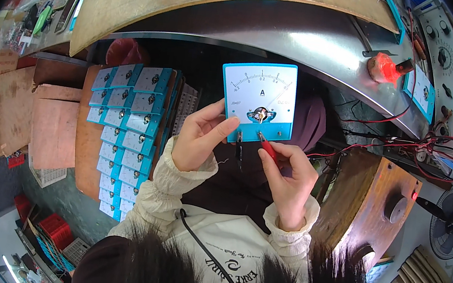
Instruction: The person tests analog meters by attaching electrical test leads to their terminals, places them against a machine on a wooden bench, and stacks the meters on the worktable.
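Note:
In front of me is a blue-framed ammeter (252, 91) with a white dial, its face turned up. My left hand (201, 138) grips its lower left edge, thumb over the front. A black clip (239, 147) hangs at the meter's left terminal, near my left thumb. My right hand (292, 175) pinches a red clip (268, 148), whose metal tip touches the blue lower strip near the middle terminal. The needle mechanism shows in the cutout above that strip.
Stacked ammeters (137, 119) stand in rows on a brown board at left. A metal bench (318, 42) runs across the far side, with an orange-red container (383, 68) and a test instrument (446, 58) at right. Red and black wires trail beside a wooden box (369, 198).

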